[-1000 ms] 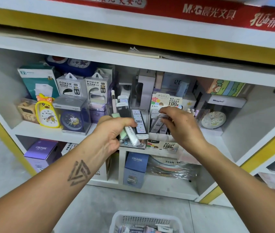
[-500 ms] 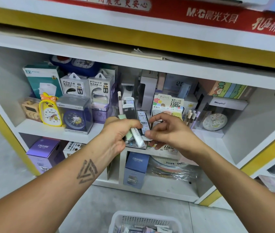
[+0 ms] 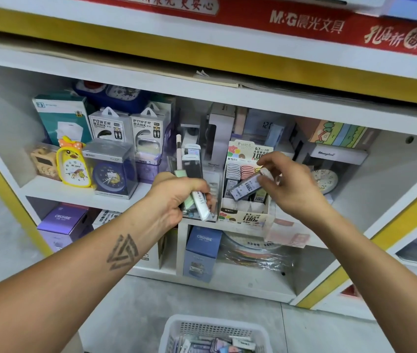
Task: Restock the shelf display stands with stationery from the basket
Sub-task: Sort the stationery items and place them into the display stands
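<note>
White shelving fills our view, its middle shelf (image 3: 57, 192) crowded with boxed goods. Going from the left, we pass a yellow duck clock (image 3: 73, 166), a boxed blue clock (image 3: 112, 171) and two power bank boxes (image 3: 128, 128) behind them.

Next comes our left hand (image 3: 177, 200), clenched around a small bundle of slim stationery packs (image 3: 197, 200); their tops stick up past the thumb and their lower ends poke out below the fingers, just in front of a clear holder (image 3: 192, 161) that has tall packs standing in it.

To the right of that sits the cardboard display stand (image 3: 245, 215), tiered, with rows of lead cases already upright in its upper slots. Our right hand (image 3: 291, 184) pinches one lead case (image 3: 247, 186) by its upper end. The case hangs tilted, its long axis running from upper right down to lower left, with the low end just over the stand's front row. We judge that it must be turned nearly upright and lowered into an open slot directly beneath; the right hand is the nearer one for that.

Below, on the floor, the white basket (image 3: 177, 327) holds more packs.
</note>
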`<state>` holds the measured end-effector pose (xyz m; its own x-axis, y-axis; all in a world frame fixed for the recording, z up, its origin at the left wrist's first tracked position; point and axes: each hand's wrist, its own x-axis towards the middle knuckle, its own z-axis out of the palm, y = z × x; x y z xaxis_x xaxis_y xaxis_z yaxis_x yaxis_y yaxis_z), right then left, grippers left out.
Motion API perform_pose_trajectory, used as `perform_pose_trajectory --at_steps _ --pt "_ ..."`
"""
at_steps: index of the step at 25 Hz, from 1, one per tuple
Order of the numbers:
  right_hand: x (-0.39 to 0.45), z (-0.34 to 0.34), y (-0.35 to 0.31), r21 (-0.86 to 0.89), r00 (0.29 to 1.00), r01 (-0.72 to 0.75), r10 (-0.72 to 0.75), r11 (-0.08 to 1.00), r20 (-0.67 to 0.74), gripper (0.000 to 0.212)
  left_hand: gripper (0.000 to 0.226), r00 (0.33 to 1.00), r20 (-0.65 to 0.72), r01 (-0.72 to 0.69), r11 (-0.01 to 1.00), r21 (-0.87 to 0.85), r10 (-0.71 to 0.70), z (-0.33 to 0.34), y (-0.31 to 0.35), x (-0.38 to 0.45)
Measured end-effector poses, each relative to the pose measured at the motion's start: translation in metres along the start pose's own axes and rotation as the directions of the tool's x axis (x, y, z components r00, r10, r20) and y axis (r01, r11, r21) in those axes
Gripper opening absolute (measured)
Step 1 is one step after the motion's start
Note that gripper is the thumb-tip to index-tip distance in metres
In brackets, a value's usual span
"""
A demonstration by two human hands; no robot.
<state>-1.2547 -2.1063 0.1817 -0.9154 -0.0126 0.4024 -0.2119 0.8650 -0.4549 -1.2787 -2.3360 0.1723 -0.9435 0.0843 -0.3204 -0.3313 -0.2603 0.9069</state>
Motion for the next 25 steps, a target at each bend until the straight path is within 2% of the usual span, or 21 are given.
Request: perform_pose_trajectory --at_steps 4,9,11,15,17,18,19,20,22,23,25 --pt "0.000 0.012 0.002 -0.008 0.999 0.036 -0.036 0.999 -0.019 0.024 0.035 0.999 0.044 0.015 0.997 0.072 -0.019 0.001 -0.006 -0.002" --pt "0.005 0.022 -0.004 -0.022 0.972 0.197 -0.198 0.980 -0.128 0.016 0.035 0.997 0.082 0.006 0.999 0.053 -0.011 0.002 -0.010 -0.001" --pt "0.009 0.026 -0.003 -0.033 0.969 0.225 -0.227 0.974 -0.095 0.017 0.036 0.996 0.089 0.014 0.999 0.046 -0.018 0.000 -0.012 0.001" --pt "0.009 0.041 -0.003 -0.090 0.971 0.236 -0.230 0.968 0.067 0.023 0.037 0.991 0.131 0.029 0.998 0.062 -0.037 -0.002 -0.015 0.006" --pt "0.010 0.045 -0.006 -0.116 0.981 0.192 -0.189 0.975 0.031 0.024 0.035 0.986 0.161 0.034 0.997 0.072 -0.045 -0.001 -0.016 0.008" --pt "0.011 0.045 -0.008 -0.075 0.992 0.127 -0.129 0.989 -0.016 0.023 0.031 0.983 0.175 0.038 0.996 0.082 -0.051 -0.001 -0.016 0.008" --pt "0.012 0.044 -0.011 0.047 0.999 0.023 -0.021 0.999 -0.042 0.022 0.026 0.980 0.192 0.043 0.995 0.095 -0.061 0.000 -0.015 0.007" --pt "0.014 0.042 -0.015 0.251 0.994 -0.103 0.110 0.962 -0.013 0.023 0.021 0.974 0.213 0.050 0.993 0.106 -0.072 0.002 -0.015 0.006" --pt "0.015 0.038 -0.022 0.598 0.951 -0.300 0.285 0.743 0.123 0.025 0.021 0.959 0.267 0.062 0.990 0.126 -0.094 0.005 -0.016 0.001" --pt "0.015 0.035 -0.023 0.658 0.936 -0.337 0.316 0.674 0.156 0.026 0.026 0.951 0.291 0.068 0.988 0.141 -0.107 0.007 -0.017 -0.001" --pt "0.013 0.032 -0.024 0.687 0.920 -0.371 0.350 0.625 0.178 0.029 0.036 0.936 0.329 0.066 0.981 0.183 -0.125 0.011 -0.021 -0.006"
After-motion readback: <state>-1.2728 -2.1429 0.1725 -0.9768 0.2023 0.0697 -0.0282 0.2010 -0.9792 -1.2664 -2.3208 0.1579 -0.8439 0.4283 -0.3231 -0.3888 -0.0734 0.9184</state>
